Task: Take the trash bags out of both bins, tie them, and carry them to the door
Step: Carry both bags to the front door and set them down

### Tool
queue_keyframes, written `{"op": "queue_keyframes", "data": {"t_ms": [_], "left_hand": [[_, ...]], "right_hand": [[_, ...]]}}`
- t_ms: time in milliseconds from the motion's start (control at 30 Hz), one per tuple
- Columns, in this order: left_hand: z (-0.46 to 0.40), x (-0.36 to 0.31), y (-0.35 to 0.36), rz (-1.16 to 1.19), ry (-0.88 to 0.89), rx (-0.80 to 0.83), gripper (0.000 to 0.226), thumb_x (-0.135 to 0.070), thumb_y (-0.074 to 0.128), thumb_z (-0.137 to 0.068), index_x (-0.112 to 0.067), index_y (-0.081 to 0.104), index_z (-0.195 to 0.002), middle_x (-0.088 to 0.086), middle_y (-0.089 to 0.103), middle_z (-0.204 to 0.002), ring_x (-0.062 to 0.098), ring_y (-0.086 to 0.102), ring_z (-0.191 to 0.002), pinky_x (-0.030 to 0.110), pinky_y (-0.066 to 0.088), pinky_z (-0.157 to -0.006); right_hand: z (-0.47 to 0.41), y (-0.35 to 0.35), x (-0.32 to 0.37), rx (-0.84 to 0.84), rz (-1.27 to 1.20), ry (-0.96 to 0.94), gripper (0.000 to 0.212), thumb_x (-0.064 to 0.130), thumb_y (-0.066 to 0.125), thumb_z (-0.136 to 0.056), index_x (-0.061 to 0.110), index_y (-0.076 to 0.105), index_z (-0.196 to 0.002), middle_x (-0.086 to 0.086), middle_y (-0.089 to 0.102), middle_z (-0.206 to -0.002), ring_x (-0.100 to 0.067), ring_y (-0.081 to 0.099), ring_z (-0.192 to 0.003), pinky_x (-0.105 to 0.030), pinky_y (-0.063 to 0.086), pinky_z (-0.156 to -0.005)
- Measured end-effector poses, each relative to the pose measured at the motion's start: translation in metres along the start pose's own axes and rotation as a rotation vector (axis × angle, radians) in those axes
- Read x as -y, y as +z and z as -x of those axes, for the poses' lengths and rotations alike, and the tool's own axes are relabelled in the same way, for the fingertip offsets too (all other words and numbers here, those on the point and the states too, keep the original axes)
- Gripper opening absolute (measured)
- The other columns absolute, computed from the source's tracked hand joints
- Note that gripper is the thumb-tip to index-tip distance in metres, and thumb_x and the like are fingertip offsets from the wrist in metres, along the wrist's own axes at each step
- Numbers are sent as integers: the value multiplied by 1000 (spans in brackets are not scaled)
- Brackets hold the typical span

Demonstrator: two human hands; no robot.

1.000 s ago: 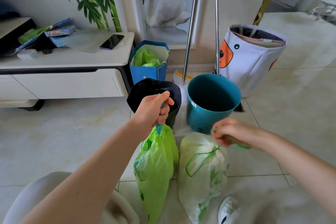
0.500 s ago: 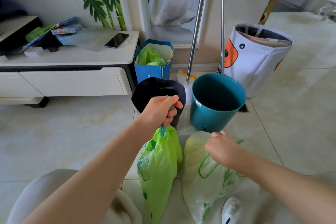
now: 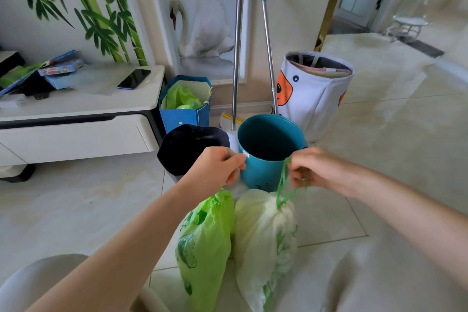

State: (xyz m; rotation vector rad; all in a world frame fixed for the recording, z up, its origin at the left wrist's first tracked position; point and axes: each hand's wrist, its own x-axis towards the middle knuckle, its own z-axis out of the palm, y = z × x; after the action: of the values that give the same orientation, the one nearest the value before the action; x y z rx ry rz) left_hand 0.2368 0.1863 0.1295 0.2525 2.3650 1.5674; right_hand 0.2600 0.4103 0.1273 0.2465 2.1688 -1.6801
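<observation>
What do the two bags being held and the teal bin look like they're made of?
Green bag: thin glossy plastic film, crinkled and slightly see-through. Whitish bag: the same kind of film, paler, with a green drawstring. Teal bin: smooth, rigid, evenly coloured, probably moulded plastic, though painted metal can't be ruled out.

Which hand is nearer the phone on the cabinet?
Left. The left hand holds the green bag in front of the black bin, right of and below the phone. The right hand is farther right, past the teal bin.
</observation>
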Motion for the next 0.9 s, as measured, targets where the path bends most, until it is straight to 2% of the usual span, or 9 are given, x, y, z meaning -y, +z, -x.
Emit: {"op": "queue_keyframes", "data": {"t_ms": [100, 200, 300, 467, 567, 633, 700, 800, 900], "left_hand": [[-4, -21, 17, -18, 25, 47, 30, -24, 55, -94, -7, 63, -70, 3, 55, -52, 18, 47, -54, 20, 43, -55], [-12, -46, 36, -8, 60, 63, 28, -21, 55, -94, -3, 64, -76, 3, 56, -54, 7, 50, -46, 9, 43, -52], [-22, -74, 57, 5, 109, 94, 26, -17, 53, -95, -3, 62, -75, 4, 56, -54, 10, 51, -50, 6, 43, -51], [-48, -98, 95, -33, 156, 159, 26, -20, 54, -93, -9, 61, -71, 7, 64, -64, 19, 56, -64, 31, 47, -71], [-71, -110, 120, -15, 180, 188, 24, -17, 53, -93, -6, 62, -74, 3, 65, -62, 8, 59, -55, 19, 48, -66], [-89, -119, 140, 8, 203, 218, 23, -14, 53, -93, -7, 60, -73, -1, 62, -58, 1, 58, -50, 10, 47, -60], [-108, -128, 162, 2, 223, 239, 24, -13, 53, -93, -7, 58, -71, -1, 60, -58, 1, 57, -51, 9, 47, -60], [-140, -141, 198, -49, 251, 261, 26, -14, 54, -93, -12, 56, -67, 0, 61, -59, 5, 59, -55, 15, 51, -66], [-173, -158, 233, -166, 297, 331, 24, -21, 54, -92, -18, 57, -68, 1, 68, -63, 11, 66, -65, 31, 53, -78]], "right_hand": [[18, -24, 18, -87, -42, -59, 25, 2, 51, -83, 11, 53, -59, -7, 49, -60, -22, 52, -57, -33, 45, -67], [33, -48, 25, -225, 5, -108, 23, 6, 58, -82, 11, 57, -59, -10, 55, -65, -23, 55, -65, -39, 48, -77], [44, -71, 22, -311, 40, -152, 17, 10, 62, -83, 9, 63, -66, -8, 62, -67, -20, 57, -66, -40, 51, -80], [48, -112, 15, -470, 172, -239, 18, 15, 63, -83, -1, 66, -74, -12, 66, -69, -20, 58, -68, -44, 52, -84], [42, -134, 11, -520, 241, -257, 20, 14, 63, -82, -2, 66, -71, -16, 69, -68, -19, 59, -64, -39, 51, -75], [33, -152, 5, -550, 288, -260, 21, 15, 63, -81, -2, 65, -68, -8, 67, -60, -16, 57, -59, -36, 48, -70], [24, -173, -2, -606, 343, -245, 22, 19, 64, -79, 0, 64, -68, -5, 66, -56, -15, 55, -57, -35, 47, -65], [13, -212, -11, -685, 465, -217, 27, 25, 64, -77, 0, 62, -69, -19, 66, -66, -21, 50, -57, -38, 49, -64], [10, -257, -12, -686, 644, -178, 22, 24, 64, -80, 4, 64, -70, -13, 64, -61, -26, 54, -57, -33, 44, -61]]}}
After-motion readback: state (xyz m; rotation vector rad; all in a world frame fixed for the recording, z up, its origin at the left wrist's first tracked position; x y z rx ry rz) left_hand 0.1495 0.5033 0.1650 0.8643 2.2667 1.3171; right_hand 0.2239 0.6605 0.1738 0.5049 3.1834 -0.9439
